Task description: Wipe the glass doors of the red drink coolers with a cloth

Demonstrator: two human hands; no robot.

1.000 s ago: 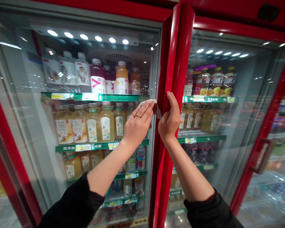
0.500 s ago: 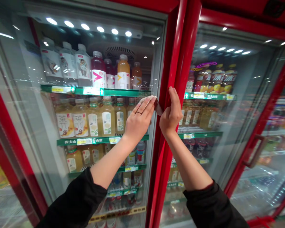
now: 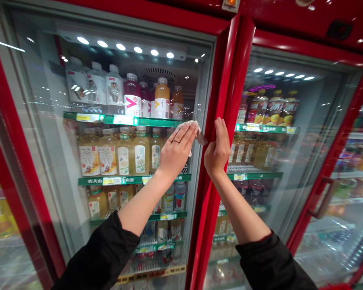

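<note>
With its fingers laid flat, my left hand [image 3: 176,151] presses a pale cloth [image 3: 201,138] against the glass door [image 3: 196,88] of a red drinks fridge. Part of the cloth is hidden under the palm, and a loose end sticks out to the right of the fingertips. A thin dark ring circles one finger. My right hand [image 3: 218,151] rests against the red door frame [image 3: 225,72] between the two fridge doors, fingers stretched upward. I see nothing held in it. Both arms wear black sleeves pushed up the forearm.
Behind the left glass, bottled drinks [image 3: 136,151] stand on shelves with green price strips [image 3: 157,121]. A second glass door [image 3: 320,104] to the right has a handle [image 3: 322,197]. An orange indicator light [image 3: 230,3] glows at the top.
The view has tilted upward, bringing the orange light into sight. My left hand and the cloth sit slightly higher against the shelf behind the glass. My right hand stays on the frame.
</note>
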